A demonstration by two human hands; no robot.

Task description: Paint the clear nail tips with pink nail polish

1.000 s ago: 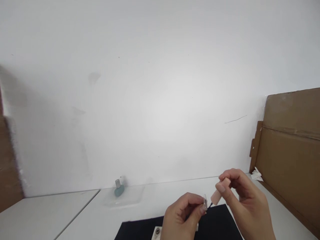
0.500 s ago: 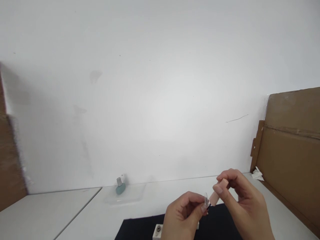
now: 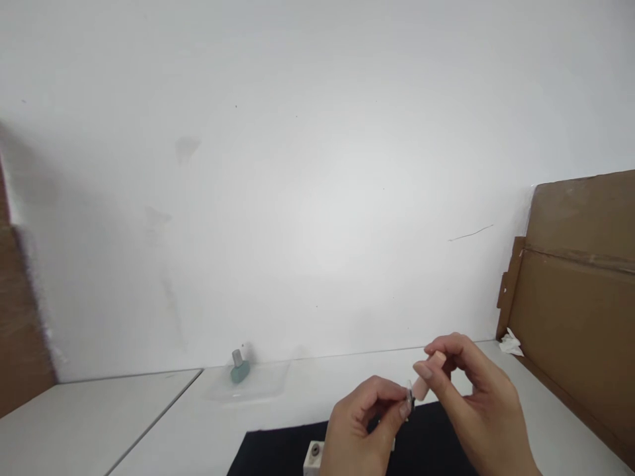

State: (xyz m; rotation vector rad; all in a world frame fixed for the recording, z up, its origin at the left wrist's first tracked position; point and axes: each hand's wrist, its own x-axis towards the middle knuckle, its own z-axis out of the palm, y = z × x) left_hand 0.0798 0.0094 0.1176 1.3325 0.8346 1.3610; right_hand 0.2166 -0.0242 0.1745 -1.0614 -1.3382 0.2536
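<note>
Between thumb and fingers my left hand (image 3: 364,420) pinches a small clear piece (image 3: 409,395), shaped like a false nail. In my right hand (image 3: 473,396) is a nail polish brush by its pale pink cap (image 3: 429,377). The cap tilts, its lower end pointing down and left towards the clear piece. Dark bristles show below the cap, right at the clear piece; whether they touch it I cannot tell. Both hands are above a black mat (image 3: 282,453). Partly hidden behind my left hand is a white block (image 3: 312,457) with a dark round screw-like spot.
A teal nail polish bottle (image 3: 240,371) with a grey cap stands on a clear tray (image 3: 268,390) at the back of the white table (image 3: 178,423). Cardboard (image 3: 575,317) walls the right side, with crumpled white tissue (image 3: 510,342) in the corner. A white wall (image 3: 317,198) rises behind.
My right hand has shifted slightly left and up with the pink-capped brush, closer to the clear piece. My left hand has barely moved.
</note>
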